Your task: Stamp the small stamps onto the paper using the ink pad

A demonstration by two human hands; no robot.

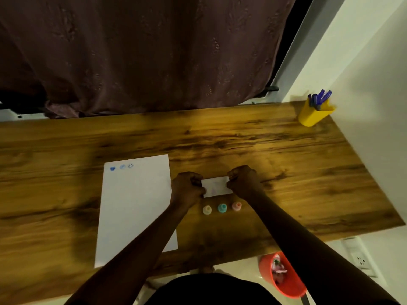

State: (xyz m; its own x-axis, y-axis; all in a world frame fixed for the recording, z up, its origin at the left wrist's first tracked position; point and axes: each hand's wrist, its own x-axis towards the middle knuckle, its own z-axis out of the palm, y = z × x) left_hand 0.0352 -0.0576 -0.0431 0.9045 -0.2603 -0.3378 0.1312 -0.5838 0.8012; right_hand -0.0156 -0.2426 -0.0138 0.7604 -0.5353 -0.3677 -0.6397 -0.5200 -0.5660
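- The ink pad (217, 186), a small white rectangular case, sits on the worktop (242, 139) between both hands, just right of the paper.
- The left hand (187, 187) has its grip curled and pressed on the case's left end; the right hand (243, 180) has its grip closed on the right end. Whether the case is lifted or resting on the wood cannot be told.
- Three small stamps stand upright in a row just near of the ink pad, apart from both hands: a cream stamp (207, 210), a teal stamp (222, 208) and a pink stamp (236, 206), left to right.
- The paper (134, 208) lies flat left of the hands, the left forearm crossing its near right corner. Along its far edge are three blue prints (121, 167).
- At the far right corner of the worktop stands a yellow cup (313, 115) holding blue pens (319, 97).
- Below the near edge, on the right, is an orange bin (284, 276).
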